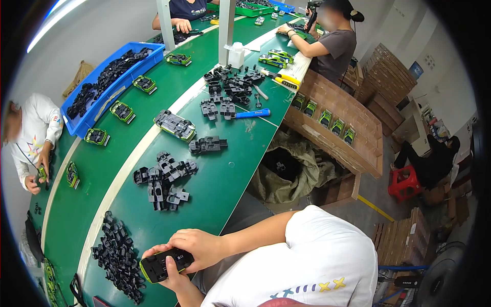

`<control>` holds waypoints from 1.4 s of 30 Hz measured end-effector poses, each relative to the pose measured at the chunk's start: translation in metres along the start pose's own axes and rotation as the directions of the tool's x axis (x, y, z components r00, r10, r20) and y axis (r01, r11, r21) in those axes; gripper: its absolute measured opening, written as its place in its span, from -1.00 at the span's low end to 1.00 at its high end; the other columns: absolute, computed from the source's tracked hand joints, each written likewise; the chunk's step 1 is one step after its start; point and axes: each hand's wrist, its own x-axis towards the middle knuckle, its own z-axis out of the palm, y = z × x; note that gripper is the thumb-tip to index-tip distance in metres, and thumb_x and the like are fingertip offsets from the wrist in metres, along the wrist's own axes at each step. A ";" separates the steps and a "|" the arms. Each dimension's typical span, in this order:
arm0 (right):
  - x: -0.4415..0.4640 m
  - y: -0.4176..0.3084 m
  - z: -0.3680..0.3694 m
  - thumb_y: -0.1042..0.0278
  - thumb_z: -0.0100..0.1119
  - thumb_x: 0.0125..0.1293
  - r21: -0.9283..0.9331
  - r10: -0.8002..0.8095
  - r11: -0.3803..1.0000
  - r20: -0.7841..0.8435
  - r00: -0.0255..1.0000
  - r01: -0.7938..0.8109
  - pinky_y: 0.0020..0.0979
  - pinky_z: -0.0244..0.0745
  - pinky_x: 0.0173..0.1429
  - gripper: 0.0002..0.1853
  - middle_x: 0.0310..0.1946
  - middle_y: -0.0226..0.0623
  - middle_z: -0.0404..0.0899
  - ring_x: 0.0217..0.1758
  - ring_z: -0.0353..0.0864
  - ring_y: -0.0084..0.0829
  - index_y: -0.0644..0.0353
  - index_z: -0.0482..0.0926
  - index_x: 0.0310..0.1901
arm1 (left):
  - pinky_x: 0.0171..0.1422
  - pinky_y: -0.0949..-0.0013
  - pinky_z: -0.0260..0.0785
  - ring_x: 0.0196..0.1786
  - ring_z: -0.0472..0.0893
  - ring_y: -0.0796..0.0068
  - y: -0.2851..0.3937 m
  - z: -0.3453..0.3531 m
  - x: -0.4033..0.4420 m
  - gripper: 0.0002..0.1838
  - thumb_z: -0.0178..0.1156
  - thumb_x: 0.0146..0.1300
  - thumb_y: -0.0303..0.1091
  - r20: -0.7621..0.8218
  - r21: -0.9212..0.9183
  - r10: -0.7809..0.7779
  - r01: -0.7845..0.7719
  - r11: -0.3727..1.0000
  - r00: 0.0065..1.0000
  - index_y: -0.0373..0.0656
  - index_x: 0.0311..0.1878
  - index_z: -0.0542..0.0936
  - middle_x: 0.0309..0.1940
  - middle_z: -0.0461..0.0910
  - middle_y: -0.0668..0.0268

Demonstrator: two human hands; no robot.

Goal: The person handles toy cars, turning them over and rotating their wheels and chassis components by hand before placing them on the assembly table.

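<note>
A green toy car, its black underside turned up, is held between my two hands over the table's near edge. My right hand wraps round its upper and right side, fingers along the far edge. My left hand grips it from below, with the thumb pressed on the black base. Just left of the car lies a heap of small black parts. Beyond it is a pile of larger black chassis pieces.
Farther along the green table are a car body, more chassis, a blue-handled tool and a white bottle. Green cars line the belt beside a blue bin. Several co-workers sit around. A cardboard tray holds cars at right.
</note>
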 end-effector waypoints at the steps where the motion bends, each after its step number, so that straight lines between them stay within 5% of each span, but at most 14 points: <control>1: 0.000 -0.001 0.000 0.22 0.52 -0.25 0.003 0.000 1.000 -0.002 1.000 0.000 -0.21 0.45 -0.01 -0.37 -0.17 -0.13 0.53 -0.10 0.54 -0.11 0.31 0.47 -0.11 | 0.09 0.21 0.44 -0.09 0.49 0.34 0.000 0.000 0.000 -0.54 0.20 0.06 -0.47 0.002 0.003 0.001 -0.001 1.000 1.000 -0.26 0.05 0.32 -0.20 0.47 0.16; 9: 0.002 -0.002 -0.003 0.23 0.50 -0.21 0.009 -0.020 1.000 -0.030 0.999 0.020 -0.18 0.47 -0.03 -0.41 -0.20 -0.10 0.54 -0.13 0.55 -0.06 0.30 0.47 -0.12 | 0.11 0.21 0.40 -0.11 0.51 0.34 -0.006 -0.002 0.001 -0.53 0.23 0.07 -0.46 0.029 -0.009 0.039 -0.039 0.999 0.999 -0.24 0.06 0.32 -0.21 0.49 0.17; 13: 0.011 -0.004 -0.009 0.28 0.51 -0.25 -0.033 -0.014 0.999 0.018 1.000 0.014 -0.19 0.49 0.01 -0.36 -0.14 -0.13 0.56 -0.08 0.58 -0.10 0.24 0.50 -0.04 | 0.11 0.25 0.42 -0.10 0.55 0.37 -0.007 -0.002 0.004 -0.53 0.24 0.06 -0.61 0.012 -0.070 0.045 -0.044 0.997 0.999 -0.21 0.06 0.35 -0.18 0.54 0.17; 18: 0.018 0.000 0.000 0.35 0.48 -0.20 -0.121 -0.015 0.992 0.052 0.999 0.021 -0.24 0.50 -0.04 -0.42 -0.21 -0.16 0.56 -0.15 0.59 -0.12 0.24 0.49 -0.06 | 0.08 0.33 0.42 -0.06 0.54 0.44 -0.010 -0.011 0.011 -0.58 0.23 0.09 -0.60 0.113 0.035 0.097 -0.102 0.994 0.989 -0.22 0.04 0.39 -0.12 0.52 0.21; 23: 0.009 0.002 0.008 0.44 0.45 -0.13 -0.059 0.082 0.995 0.087 0.993 -0.077 -0.34 0.48 0.02 -0.25 -0.11 -0.11 0.52 -0.06 0.58 -0.23 0.45 0.38 0.17 | 0.05 0.40 0.41 -0.08 0.53 0.51 0.002 -0.017 0.013 -0.57 0.25 0.09 -0.53 0.164 0.171 0.128 -0.156 0.973 0.978 -0.25 0.05 0.41 -0.11 0.51 0.24; 30: 0.006 0.001 0.009 0.44 0.42 0.00 0.063 0.172 0.981 0.126 0.977 -0.181 -0.43 0.40 0.11 -0.40 -0.07 -0.28 0.48 -0.01 0.51 -0.41 0.40 0.39 0.10 | -0.05 0.39 0.46 -0.20 0.60 0.52 -0.005 -0.013 0.013 -0.56 0.30 0.04 -0.44 0.137 0.095 0.146 -0.160 0.983 0.980 -0.21 0.01 0.43 -0.25 0.60 0.30; 34: 0.003 0.005 0.005 0.51 0.31 0.13 0.032 0.117 0.992 0.200 0.973 -0.126 -0.41 0.23 0.31 -0.34 0.15 -0.19 0.39 0.20 0.39 -0.42 0.48 0.25 0.24 | -0.06 0.39 0.46 -0.22 0.61 0.53 -0.002 -0.012 0.010 -0.57 0.30 0.03 -0.45 0.107 0.110 0.166 -0.178 0.978 0.980 -0.22 -0.01 0.43 -0.29 0.62 0.30; 42: 0.002 0.003 0.010 0.50 0.34 0.11 0.048 0.118 0.991 0.149 0.982 -0.127 -0.44 0.27 0.24 -0.43 0.06 -0.24 0.43 0.14 0.40 -0.45 0.45 0.34 0.14 | -0.06 0.40 0.46 -0.22 0.61 0.53 -0.004 -0.015 0.011 -0.57 0.30 0.04 -0.45 0.128 0.127 0.204 -0.220 0.967 0.971 -0.22 0.01 0.42 -0.29 0.62 0.30</control>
